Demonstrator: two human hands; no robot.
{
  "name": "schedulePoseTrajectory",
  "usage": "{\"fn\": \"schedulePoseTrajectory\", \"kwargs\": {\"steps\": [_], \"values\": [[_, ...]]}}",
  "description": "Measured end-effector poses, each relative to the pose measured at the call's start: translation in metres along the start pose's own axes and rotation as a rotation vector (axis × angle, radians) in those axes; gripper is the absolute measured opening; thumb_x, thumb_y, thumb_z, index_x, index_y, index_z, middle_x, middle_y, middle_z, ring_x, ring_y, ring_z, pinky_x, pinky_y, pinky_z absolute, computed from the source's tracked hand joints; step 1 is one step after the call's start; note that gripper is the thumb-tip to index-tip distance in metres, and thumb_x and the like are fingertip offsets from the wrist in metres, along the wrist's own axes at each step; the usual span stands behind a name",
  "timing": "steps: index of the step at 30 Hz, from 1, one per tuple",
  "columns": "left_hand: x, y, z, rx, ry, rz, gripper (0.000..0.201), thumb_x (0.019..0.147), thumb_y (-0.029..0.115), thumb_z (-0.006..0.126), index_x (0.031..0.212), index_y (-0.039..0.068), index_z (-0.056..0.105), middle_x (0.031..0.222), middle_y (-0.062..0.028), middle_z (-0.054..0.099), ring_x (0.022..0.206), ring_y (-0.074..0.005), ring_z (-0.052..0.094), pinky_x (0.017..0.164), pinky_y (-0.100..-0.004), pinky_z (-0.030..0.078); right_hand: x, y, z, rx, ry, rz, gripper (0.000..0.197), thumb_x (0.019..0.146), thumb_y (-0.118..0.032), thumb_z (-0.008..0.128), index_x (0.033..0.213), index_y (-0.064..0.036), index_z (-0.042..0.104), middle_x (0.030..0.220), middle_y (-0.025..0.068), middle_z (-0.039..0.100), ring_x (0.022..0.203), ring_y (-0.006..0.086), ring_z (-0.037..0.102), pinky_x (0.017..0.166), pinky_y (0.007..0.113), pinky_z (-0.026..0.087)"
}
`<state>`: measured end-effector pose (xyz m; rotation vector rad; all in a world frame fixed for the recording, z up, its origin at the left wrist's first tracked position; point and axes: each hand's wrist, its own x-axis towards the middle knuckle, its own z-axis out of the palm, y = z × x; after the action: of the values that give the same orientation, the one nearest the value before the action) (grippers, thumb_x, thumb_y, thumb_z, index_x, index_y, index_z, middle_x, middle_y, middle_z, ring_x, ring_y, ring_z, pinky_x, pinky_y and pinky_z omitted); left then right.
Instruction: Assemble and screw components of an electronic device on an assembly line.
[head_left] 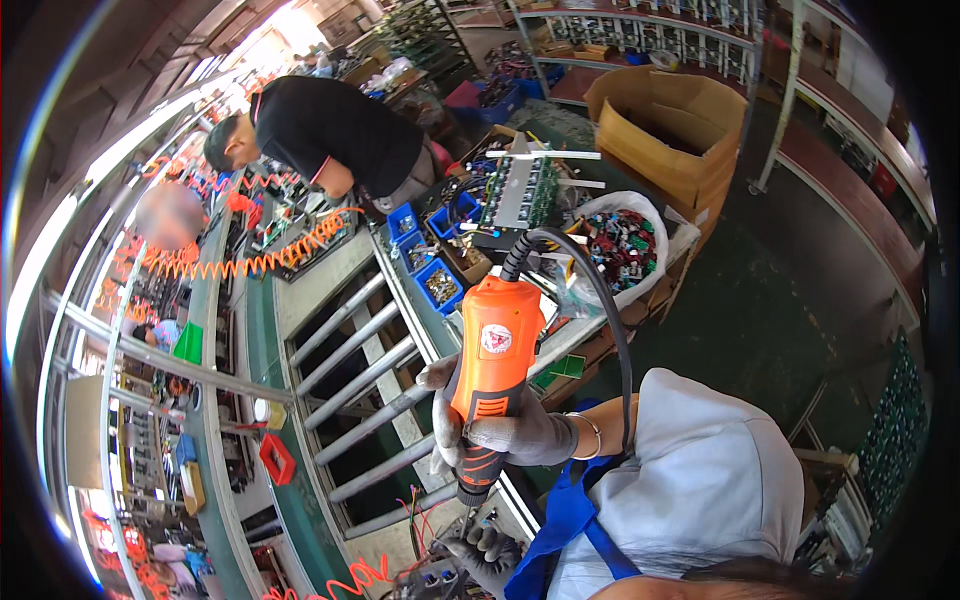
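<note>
Black parts (430, 579) by left hand (486, 555) cut off; far co-worker's head (170, 216) blurred.

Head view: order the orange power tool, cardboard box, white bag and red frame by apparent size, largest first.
1. Orange power tool and cardboard box: too alike to rank; tool nearer.
2. White bag.
3. Red frame.

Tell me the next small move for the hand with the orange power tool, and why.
I'd probably have the grey-gloved right hand steady the orange-and-black corded power tool before pressing harder, because its slim metal bit points down close to the dark-grey-gloved left hand, and where the tip lands is too small to tell.
</note>
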<state>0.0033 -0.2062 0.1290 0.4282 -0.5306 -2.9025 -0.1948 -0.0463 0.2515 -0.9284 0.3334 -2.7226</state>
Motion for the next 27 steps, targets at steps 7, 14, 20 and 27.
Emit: {"fn": "schedulePoseTrajectory", "kwargs": {"steps": [7,14,20,27], "values": [[-0.018,-0.026,0.005,-0.029,0.275,0.316,0.062,0.087,0.060,0.057,0.109,0.003,0.051,0.079,-0.0023,0.052,0.062,-0.0110,0.047,0.050,-0.0182,0.040,0.015,0.028,-0.006,0.181,-0.122,0.211,0.059,0.087,-0.010,0.061,0.137,-0.0023,0.032,0.100,0.0104,0.058,0.086,0.0204,0.063,0.081,0.048,0.054],[-0.065,-0.067,0.001,-0.043,0.692,0.591,0.063,0.092,0.053,0.054,0.118,-0.004,0.053,0.111,-0.0138,0.058,0.098,-0.0198,0.057,0.074,-0.0262,0.049,0.037,0.096,0.034,0.196,-0.328,0.406,0.052,0.085,-0.034,0.067,0.122,-0.0062,0.044,0.085,0.0050,0.054,0.060,0.0143,0.051,0.058,0.034,0.048],[-0.115,-0.088,-0.065,-0.312,0.838,0.807,0.054,0.091,0.049,0.057,0.114,0.000,0.056,0.100,-0.0110,0.061,0.081,-0.0157,0.061,0.062,-0.0244,0.047,0.003,0.166,0.076,0.340,-0.465,0.528,0.072,0.085,-0.026,0.062,0.142,-0.0001,0.028,0.097,0.0079,0.053,0.076,0.0157,0.053,0.072,0.035,0.052],[-0.141,-0.040,-0.105,-0.170,0.881,0.887,0.045,0.094,0.043,0.057,0.111,0.001,0.058,0.084,-0.0062,0.060,0.067,-0.0137,0.057,0.052,-0.0231,0.043,-0.050,0.206,0.133,0.032,-0.599,0.768,0.062,0.085,-0.030,0.059,0.136,-0.0026,0.037,0.090,0.0047,0.048,0.079,0.0149,0.049,0.072,0.033,0.046]]}}
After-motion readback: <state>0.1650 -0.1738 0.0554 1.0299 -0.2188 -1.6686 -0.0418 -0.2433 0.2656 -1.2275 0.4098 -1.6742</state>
